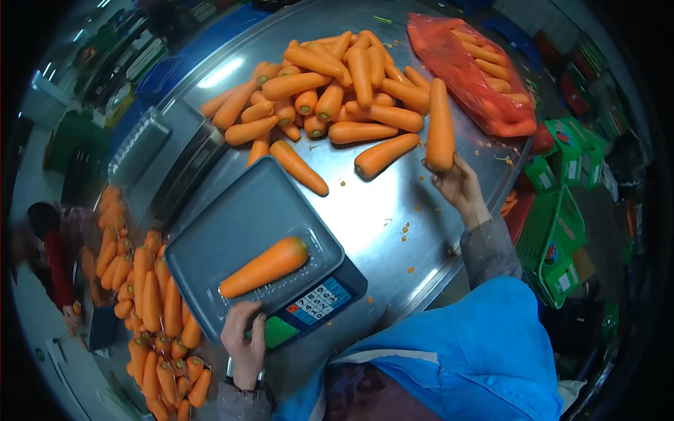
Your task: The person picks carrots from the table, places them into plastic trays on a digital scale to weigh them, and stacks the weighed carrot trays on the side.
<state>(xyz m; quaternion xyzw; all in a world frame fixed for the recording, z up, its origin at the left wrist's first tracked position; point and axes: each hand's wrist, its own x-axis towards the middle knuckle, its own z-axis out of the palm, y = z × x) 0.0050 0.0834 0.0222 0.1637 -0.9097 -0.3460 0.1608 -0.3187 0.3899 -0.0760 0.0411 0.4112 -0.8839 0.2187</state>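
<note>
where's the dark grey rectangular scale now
In the head view, the dark grey rectangular scale sits left of centre on the shiny metal table, between the far heap of orange carrots and the left hand by its near edge.

Shiny metal table (379, 221), matt plastic tray (235, 221), glossy plastic bag (467, 84)

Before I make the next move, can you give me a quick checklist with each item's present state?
1. Right hand has its carrot: ok, held at the near end.
2. Second carrot inside the scale tray: ok, lying on its side.
3. Left hand clear of the tray: cannot tell, contact at the near edge unclear.
4. Reading on the green display: cannot tell, no digits legible.
5. Keypad uncovered: ok.
</note>
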